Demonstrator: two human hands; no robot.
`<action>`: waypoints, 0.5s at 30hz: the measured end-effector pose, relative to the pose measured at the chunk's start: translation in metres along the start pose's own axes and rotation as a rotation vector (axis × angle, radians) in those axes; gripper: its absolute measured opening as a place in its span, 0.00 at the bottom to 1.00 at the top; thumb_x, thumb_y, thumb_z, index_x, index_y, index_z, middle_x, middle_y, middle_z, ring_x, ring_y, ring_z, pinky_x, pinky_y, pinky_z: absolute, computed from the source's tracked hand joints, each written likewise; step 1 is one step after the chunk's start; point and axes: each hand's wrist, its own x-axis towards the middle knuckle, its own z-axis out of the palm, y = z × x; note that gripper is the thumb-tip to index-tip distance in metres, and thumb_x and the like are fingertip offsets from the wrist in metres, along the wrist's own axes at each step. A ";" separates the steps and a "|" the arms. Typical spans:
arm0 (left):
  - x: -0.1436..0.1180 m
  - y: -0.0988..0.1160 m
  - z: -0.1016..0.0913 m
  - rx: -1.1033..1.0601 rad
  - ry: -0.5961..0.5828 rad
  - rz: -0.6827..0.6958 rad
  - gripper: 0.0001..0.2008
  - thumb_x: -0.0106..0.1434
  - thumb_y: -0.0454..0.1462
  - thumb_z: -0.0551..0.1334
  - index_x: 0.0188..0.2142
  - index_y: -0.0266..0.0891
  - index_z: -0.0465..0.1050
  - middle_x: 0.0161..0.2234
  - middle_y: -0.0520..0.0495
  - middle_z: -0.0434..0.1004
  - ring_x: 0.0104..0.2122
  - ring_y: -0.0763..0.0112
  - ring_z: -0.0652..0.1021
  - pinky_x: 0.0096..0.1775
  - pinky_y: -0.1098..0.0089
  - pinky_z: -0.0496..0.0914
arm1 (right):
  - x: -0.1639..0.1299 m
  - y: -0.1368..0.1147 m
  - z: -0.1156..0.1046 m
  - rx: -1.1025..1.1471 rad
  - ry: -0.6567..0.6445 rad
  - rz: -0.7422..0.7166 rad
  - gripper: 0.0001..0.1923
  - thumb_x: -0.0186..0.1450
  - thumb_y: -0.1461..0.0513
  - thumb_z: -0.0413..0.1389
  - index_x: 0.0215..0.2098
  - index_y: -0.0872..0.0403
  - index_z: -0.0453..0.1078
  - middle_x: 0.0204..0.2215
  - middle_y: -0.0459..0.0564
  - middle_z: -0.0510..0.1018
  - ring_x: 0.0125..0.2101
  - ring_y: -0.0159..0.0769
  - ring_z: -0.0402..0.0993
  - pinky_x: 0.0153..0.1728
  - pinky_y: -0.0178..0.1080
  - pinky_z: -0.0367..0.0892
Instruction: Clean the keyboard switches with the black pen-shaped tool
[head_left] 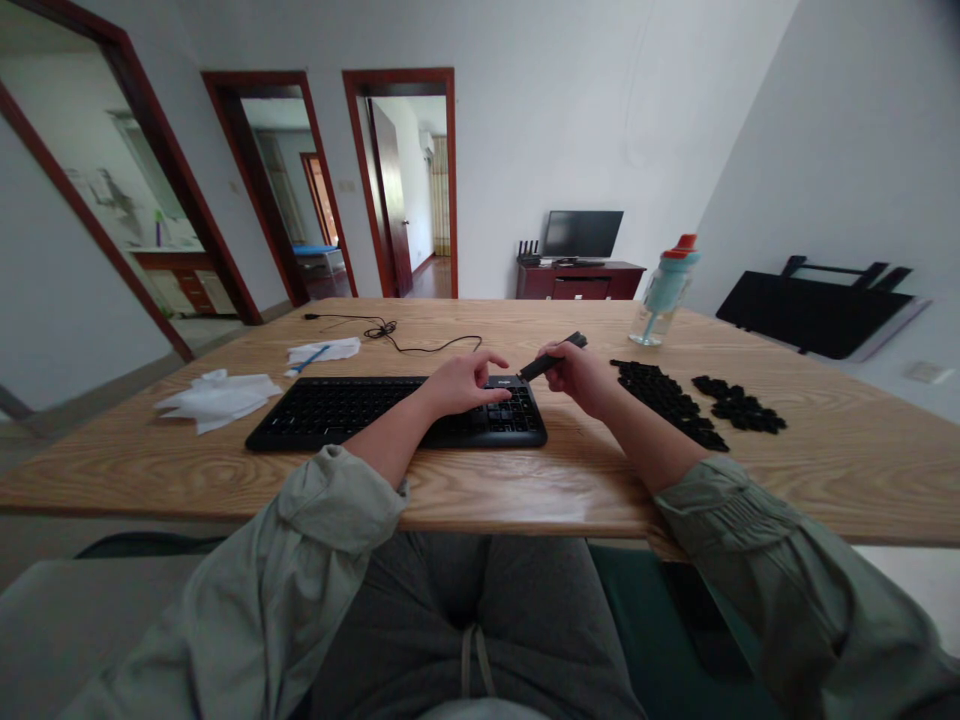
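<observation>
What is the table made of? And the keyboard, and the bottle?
The table looks like wood or a wood-look top: pale, with wavy grain lines and a soft shine. The keyboard looks like black matte plastic; it barely reflects light. The bottle looks like see-through plastic, tinted blue-green, with an orange-red cap, though it could be glass.

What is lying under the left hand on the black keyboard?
The left hand rests on the right part of the black keyboard, near the tip of the dark tool in the right hand. The keys beneath the fingers are covered and cannot be seen.
</observation>
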 end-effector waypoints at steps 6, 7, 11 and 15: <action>-0.001 0.001 0.000 0.009 0.006 0.015 0.23 0.54 0.46 0.68 0.46 0.38 0.72 0.22 0.57 0.63 0.23 0.76 0.66 0.28 0.73 0.59 | 0.001 0.001 0.000 0.004 0.011 -0.003 0.08 0.54 0.57 0.55 0.27 0.54 0.66 0.13 0.41 0.62 0.15 0.27 0.54 0.17 0.34 0.48; -0.001 0.002 0.000 0.009 0.008 0.022 0.22 0.54 0.46 0.68 0.45 0.38 0.73 0.22 0.58 0.63 0.23 0.76 0.65 0.28 0.73 0.58 | 0.001 0.001 0.000 -0.001 0.015 -0.008 0.08 0.54 0.57 0.55 0.27 0.54 0.66 0.13 0.41 0.62 0.15 0.27 0.54 0.17 0.34 0.48; -0.001 0.004 0.001 0.029 -0.002 0.025 0.15 0.55 0.46 0.66 0.36 0.37 0.76 0.20 0.57 0.61 0.22 0.77 0.64 0.27 0.73 0.56 | 0.003 0.002 -0.001 -0.032 0.045 -0.035 0.09 0.55 0.57 0.55 0.27 0.54 0.66 0.13 0.41 0.62 0.14 0.27 0.54 0.17 0.34 0.49; -0.001 0.006 0.002 0.054 -0.039 -0.001 0.14 0.56 0.46 0.65 0.33 0.37 0.77 0.19 0.57 0.61 0.21 0.78 0.63 0.26 0.72 0.55 | 0.004 0.004 -0.003 -0.046 0.046 -0.048 0.08 0.56 0.57 0.54 0.27 0.55 0.67 0.14 0.41 0.62 0.15 0.27 0.55 0.17 0.34 0.49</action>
